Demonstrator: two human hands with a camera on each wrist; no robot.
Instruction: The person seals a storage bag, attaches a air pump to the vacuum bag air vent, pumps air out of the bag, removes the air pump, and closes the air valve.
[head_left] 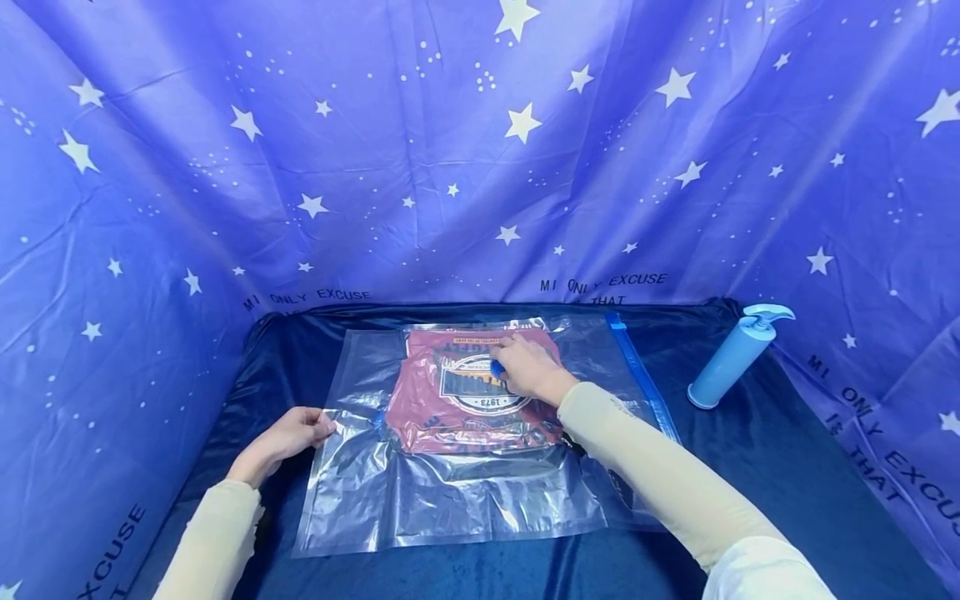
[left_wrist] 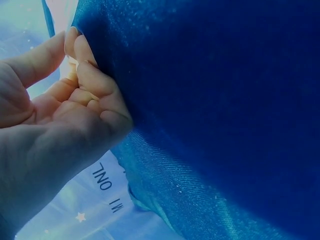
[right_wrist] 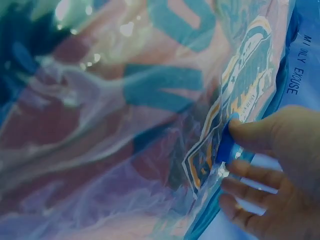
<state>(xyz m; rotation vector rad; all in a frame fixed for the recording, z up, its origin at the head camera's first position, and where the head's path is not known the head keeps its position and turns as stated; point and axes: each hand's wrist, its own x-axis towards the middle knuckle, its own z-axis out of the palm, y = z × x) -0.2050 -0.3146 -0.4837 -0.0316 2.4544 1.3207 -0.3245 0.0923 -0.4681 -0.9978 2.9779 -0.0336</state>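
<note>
A clear plastic storage bag (head_left: pixel 457 500) lies flat with a folded dusky-red printed garment (head_left: pixel 427 392) inside it. My left hand (head_left: pixel 288 433) pinches the bag's left edge between thumb and fingers; in the left wrist view the left hand (left_wrist: pixel 75 95) has its thumb against the fingertips. Over the garment's printed badge, my right hand (head_left: pixel 528 367) pinches a small blue plastic piece (right_wrist: pixel 226 145) against the bag. Thumb and part of that piece show in the right wrist view, where the right hand (right_wrist: pixel 280 175) hides the rest.
A blue zip strip (head_left: pixel 641 371) runs along the bag's right side. Further right, a light-blue hand pump (head_left: pixel 731 358) stands on the dark blue cloth (head_left: pixel 780 483). Another blue spot (head_left: pixel 379 423) shows at the garment's left. Star-printed purple curtains (head_left: pixel 420 167) enclose the table.
</note>
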